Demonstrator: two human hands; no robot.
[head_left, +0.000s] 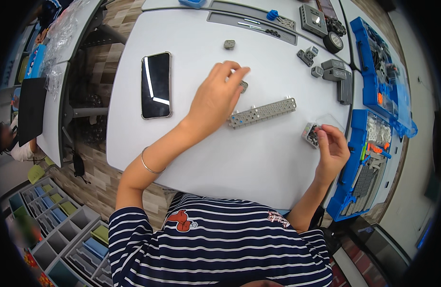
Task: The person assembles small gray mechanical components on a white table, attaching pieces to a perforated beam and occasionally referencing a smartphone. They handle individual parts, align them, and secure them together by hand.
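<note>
My left hand [215,98] pinches a small grey piece [243,86] beyond the long grey beam [262,113]; right hand [332,148] grips a small clear box [311,134].

A small grey connector piece [243,86] lies flat on the white tabletop [258,162], partly hidden under fingertips. Just beside it, a long grey perforated building beam [262,113] with a blue-tipped left end lies flat, angled slightly upward to the right. Near the right edge, a small clear box of dark pins [311,134] sits tilted.
</note>
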